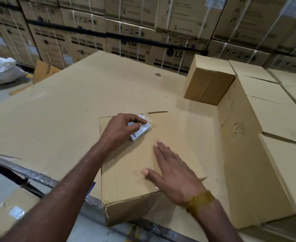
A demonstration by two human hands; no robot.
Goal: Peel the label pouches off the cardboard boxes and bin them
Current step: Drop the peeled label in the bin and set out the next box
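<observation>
Closest to me are the person's two bare forearms reaching out over a cardboard box (135,165) that sits on a wide sheet of flat cardboard (65,105), its near corner hanging over a worn metal edge (30,173). The right hand (173,173) lies flat on the box's top with the fingers straight and spread, pressing down on it and gripping nothing; a yellow-brown band (200,199) circles that wrist. The left hand (121,128) is farther along, at the far left part of the same top face, with its thumb and fingers curled and pinching a clear label pouch (141,131) that holds a white slip with a small printed code. The pouch lies on the box top, its far edge of clear film showing beyond the fingers; whether any of it has lifted from the cardboard I can't tell. To the right, a smaller box (208,81) stands upright against a row of low, closed boxes (274,109) that runs along that side. Behind everything, stacked cartons (126,37) printed with "WASHING MACHINE" form a wall, strapped with white bands. Off to the far left, a white sack (2,70) slumps on the floor, with a loose piece of cardboard (44,70) leaning near it.
</observation>
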